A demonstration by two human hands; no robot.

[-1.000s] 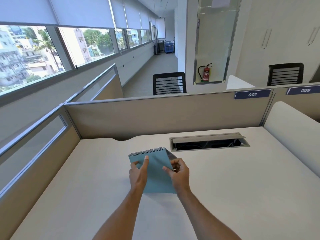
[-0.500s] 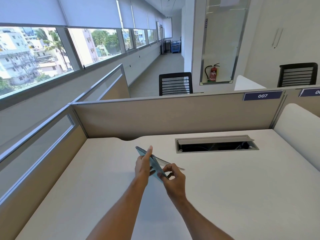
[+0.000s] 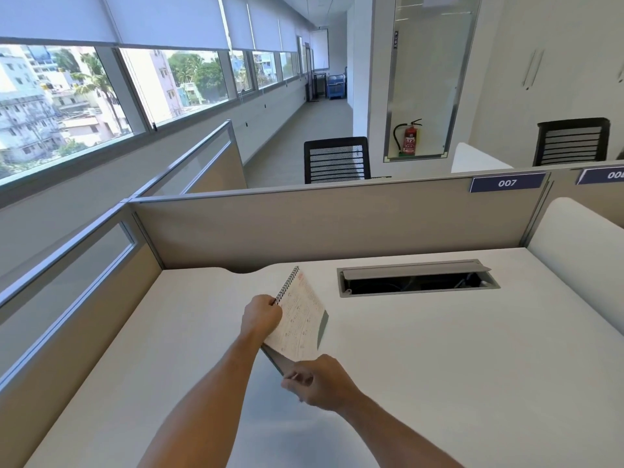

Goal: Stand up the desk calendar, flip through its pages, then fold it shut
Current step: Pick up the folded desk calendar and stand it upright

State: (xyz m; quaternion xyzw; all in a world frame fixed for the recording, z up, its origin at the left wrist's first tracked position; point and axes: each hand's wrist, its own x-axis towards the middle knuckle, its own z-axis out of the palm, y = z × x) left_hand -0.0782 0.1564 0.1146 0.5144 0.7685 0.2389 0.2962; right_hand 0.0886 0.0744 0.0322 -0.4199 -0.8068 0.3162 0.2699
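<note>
both hands hold the desk calendar (image 3: 300,319) tilted, spiral edge pointing away.

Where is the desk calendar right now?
In the head view, the desk calendar is held between the left hand and right hand, left of the cable tray.
</note>
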